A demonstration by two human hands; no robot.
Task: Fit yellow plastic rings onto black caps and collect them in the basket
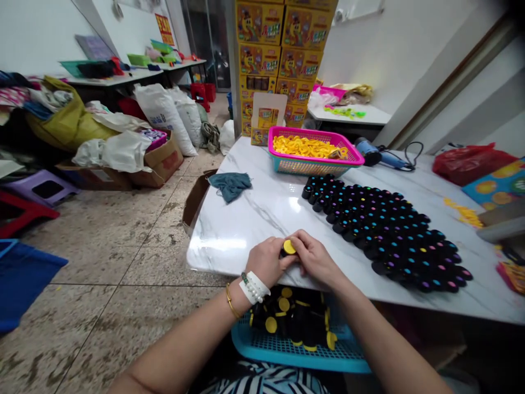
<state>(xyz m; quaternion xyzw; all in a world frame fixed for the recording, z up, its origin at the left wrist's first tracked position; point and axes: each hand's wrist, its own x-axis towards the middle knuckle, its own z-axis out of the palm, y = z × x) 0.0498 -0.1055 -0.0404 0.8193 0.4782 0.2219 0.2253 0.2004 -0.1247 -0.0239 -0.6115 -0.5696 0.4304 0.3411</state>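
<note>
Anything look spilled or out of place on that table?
Mildly, yes. A crumpled teal cloth lies at the left edge of the table, away from the grouped black pieces. On the right, loose yellow pieces lie outside the pink-rimmed basket, perhaps spilled or set aside. The held yellow-topped piece shows nothing odd.

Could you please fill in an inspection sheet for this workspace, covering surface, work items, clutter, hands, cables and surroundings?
Surface: white marbled table, glossy.
Work items: yellow-topped black piece held; similar pieces in the blue basket; black pieces with coloured dots massed at right.
Clutter: teal cloth near the table's left edge.
Hands: left hand and right hand both hold the yellow-topped piece.
Cables: black cord looped beside a blue tool.
Surroundings: yellow boxes stacked beyond the table; white sacks on the floor.
</note>
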